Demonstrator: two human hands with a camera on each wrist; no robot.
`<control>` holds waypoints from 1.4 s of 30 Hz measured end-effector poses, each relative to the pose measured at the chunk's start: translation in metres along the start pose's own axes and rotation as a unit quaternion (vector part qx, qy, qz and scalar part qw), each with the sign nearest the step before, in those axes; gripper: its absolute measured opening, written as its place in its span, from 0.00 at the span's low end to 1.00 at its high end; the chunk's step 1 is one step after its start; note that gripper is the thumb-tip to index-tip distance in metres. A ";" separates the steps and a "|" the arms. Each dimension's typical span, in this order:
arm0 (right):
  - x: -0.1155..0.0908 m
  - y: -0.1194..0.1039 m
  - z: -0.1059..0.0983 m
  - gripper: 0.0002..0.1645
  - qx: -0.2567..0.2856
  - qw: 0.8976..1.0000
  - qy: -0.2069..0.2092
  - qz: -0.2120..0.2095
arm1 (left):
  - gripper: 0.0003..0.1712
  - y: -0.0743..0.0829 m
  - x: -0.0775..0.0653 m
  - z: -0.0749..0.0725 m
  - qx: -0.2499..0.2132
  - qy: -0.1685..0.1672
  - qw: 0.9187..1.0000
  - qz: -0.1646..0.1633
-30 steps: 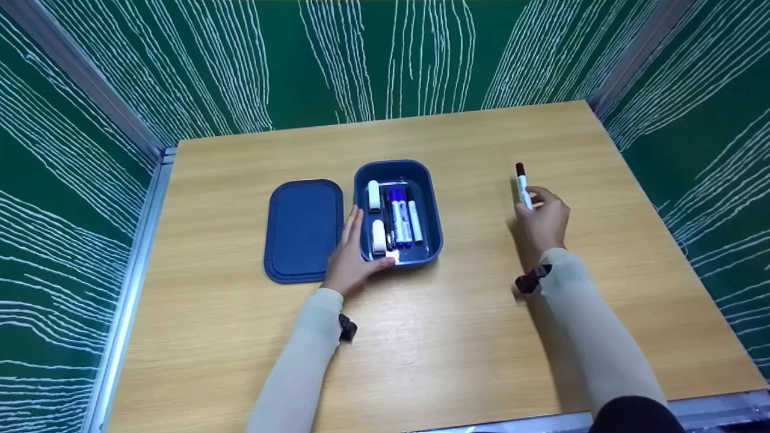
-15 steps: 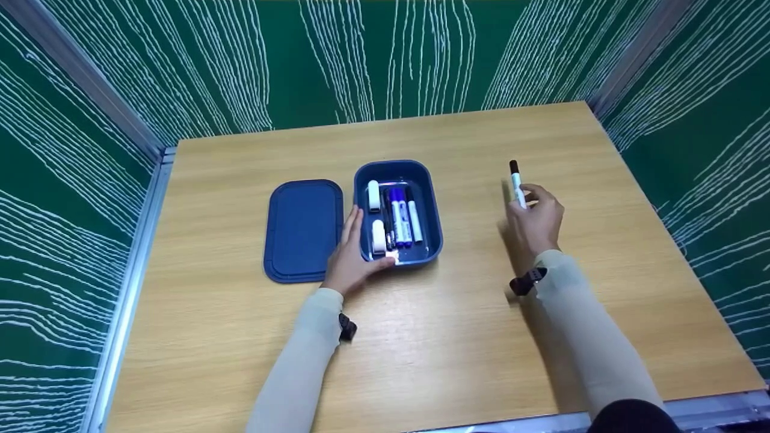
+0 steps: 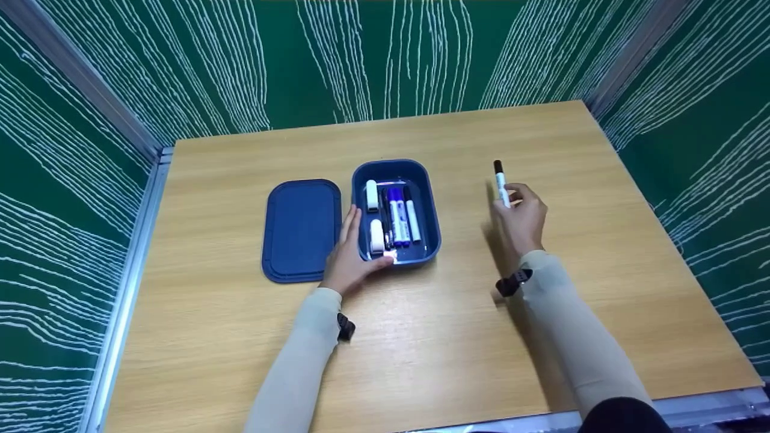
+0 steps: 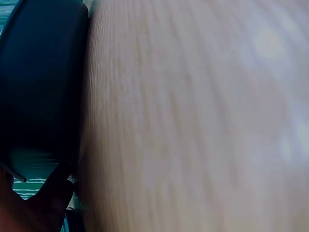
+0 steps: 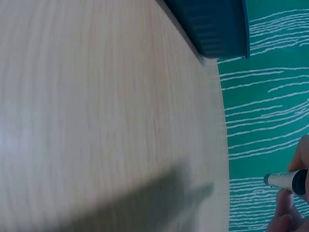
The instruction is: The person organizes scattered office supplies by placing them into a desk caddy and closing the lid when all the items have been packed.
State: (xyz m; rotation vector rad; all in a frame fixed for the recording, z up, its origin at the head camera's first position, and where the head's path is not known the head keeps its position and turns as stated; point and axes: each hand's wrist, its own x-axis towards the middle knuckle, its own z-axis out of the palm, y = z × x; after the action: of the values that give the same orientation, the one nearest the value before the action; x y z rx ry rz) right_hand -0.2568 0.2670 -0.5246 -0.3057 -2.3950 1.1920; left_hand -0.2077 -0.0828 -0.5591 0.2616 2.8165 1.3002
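Observation:
My left hand (image 3: pixel 352 258) rests against the near left corner of a dark blue box (image 3: pixel 432 207), its straight fingers along the left side and the thumb at the near rim. The left wrist view shows the box wall (image 4: pixel 41 82) and part of that hand in shadow. To the right of the box, my right hand (image 3: pixel 523 219) pinches a white marker with a black cap (image 3: pixel 500 183), raised above the table with the cap pointing away. Inside the box lie blue-capped markers (image 3: pixel 397 216), a black-capped marker (image 3: pixel 414 221), black pens (image 3: pixel 385 219) and two white blocks (image 3: pixel 372 195).
A blue lid (image 3: pixel 301 231) lies flat just left of the box. The wooden table (image 3: pixel 439 355) is bordered by green walls (image 3: pixel 289 66) with white lines and metal framing.
My right hand has moved left toward the box, carrying the marker with it. The left hand, box and lid stay in place.

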 end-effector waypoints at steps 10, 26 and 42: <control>-0.006 -0.016 0.015 0.19 0.019 1.000 -0.016 0.011 | 0.72 0.002 -0.001 -0.001 0.002 -0.001 1.000 -0.010; -0.013 -0.035 0.032 0.18 0.056 0.998 -0.027 0.011 | 0.72 0.002 0.000 -0.001 0.000 0.000 1.000 -0.003; -0.022 -0.048 0.045 0.18 0.075 0.997 -0.032 0.005 | 0.72 0.000 0.001 0.000 0.002 0.000 1.000 -0.002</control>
State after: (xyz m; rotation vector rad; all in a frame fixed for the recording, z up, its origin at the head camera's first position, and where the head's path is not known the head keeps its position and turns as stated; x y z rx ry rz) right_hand -0.2589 0.1981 -0.5163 -0.2358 -2.3424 1.3979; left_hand -0.2085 -0.0831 -0.5592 0.2545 2.8185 1.2945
